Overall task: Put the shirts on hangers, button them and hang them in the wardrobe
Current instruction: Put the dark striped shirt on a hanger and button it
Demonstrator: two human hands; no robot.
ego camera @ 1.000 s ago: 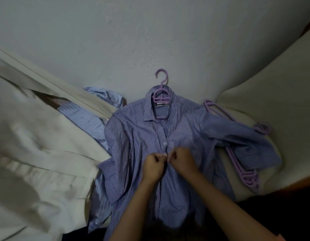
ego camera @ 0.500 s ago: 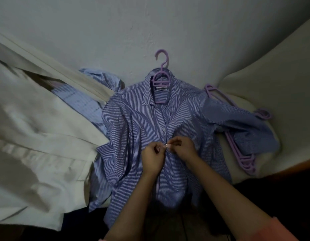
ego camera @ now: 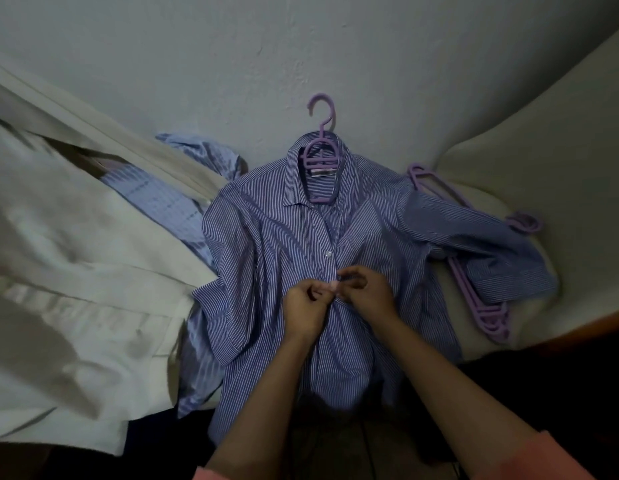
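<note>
**Both hands at the shirt front**

The striped blue shirt (ego camera: pixel 273 258) lies spread flat, face up, with a purple hanger (ego camera: pixel 320 147) already inside its collar, the hook poking out beyond the neckline on the far side of the hands. The left hand (ego camera: pixel 306 308) and the right hand (ego camera: pixel 365 292) meet at the middle of the placket, fingertips touching or nearly so, each pinching the fabric edge at what looks like a button (too small between the fingers to be sure which side holds it). A white button (ego camera: pixel 328 253) just beyond the hands, toward the collar, sits fastened; the collar itself lies open.

Out past the right hand, the shirt's sleeve drapes over a stack of spare purple hangers (ego camera: pixel 488 306), which lie on a pale cushion (ego camera: pixel 543 161). Beyond the left hand, a lighter blue shirt (ego camera: pixel 169 202) is bunched, partly tucked under a large cream cloth (ego camera: pixel 58 271) that fills the whole side away from that hand. The near hem of the striped shirt hangs toward the person, between the two forearms, into shadow. A pink sleeve (ego camera: pixel 530 459) shows at the right forearm (the left has one too).

A plain grey wall (ego camera: pixel 232 64) rises behind everything.
</note>
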